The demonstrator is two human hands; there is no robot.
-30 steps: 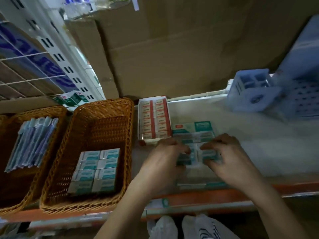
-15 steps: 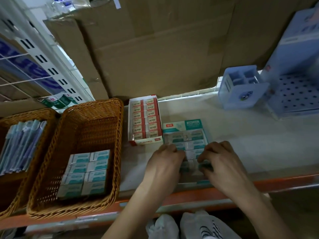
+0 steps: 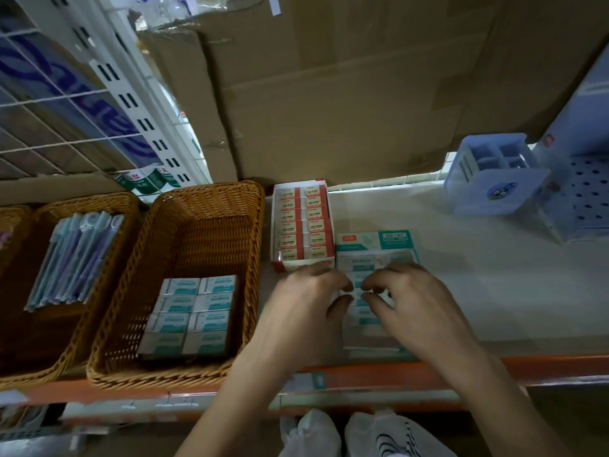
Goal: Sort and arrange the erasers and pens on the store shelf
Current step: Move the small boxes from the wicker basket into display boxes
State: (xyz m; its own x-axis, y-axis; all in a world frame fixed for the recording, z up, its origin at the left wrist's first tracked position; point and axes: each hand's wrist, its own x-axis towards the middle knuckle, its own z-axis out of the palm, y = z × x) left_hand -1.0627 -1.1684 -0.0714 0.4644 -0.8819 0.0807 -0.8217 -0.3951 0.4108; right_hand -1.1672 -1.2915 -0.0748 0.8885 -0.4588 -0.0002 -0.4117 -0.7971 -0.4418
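"Two hands for one little box?"

"Both, yes. My left hand [image 3: 306, 305] and right hand [image 3: 412, 301] are bent over the teal box [image 3: 375, 240]. It lies at the near edge of the shelf [image 3: 494, 291], just right of the red box [image 3: 301, 222] and seemingly hard against it. Each thumb and forefinger is curled in, pinching at the erasers [image 3: 357, 270] in the middle rows (the tips almost meet, so I can't swear how many each holds)."

"Why from both sides?"

"They look packed tight in two columns. Nipping one from each column should let me lift a pair without tipping the carton."

"And where do they go?"

"Left, I'd guess, to the basket [image 3: 211, 189]. A stack [image 3: 191, 315] of the same teal packs sits in its near half, squared in two columns. The far half is bare wicker, so that is the room to fill."

"The pens?"

"Pens [image 3: 75, 258] lie bundled in the left basket [image 3: 92, 201], well apart from my hands. They are laid far to near, because that is how the basket runs."

"Anything to mind?"

"The teal box sits close to the shelf lip (the orange rail [image 3: 543, 367] is just under it). A hard pull toward me could slide it off, so I'd lift straight up, not drag."
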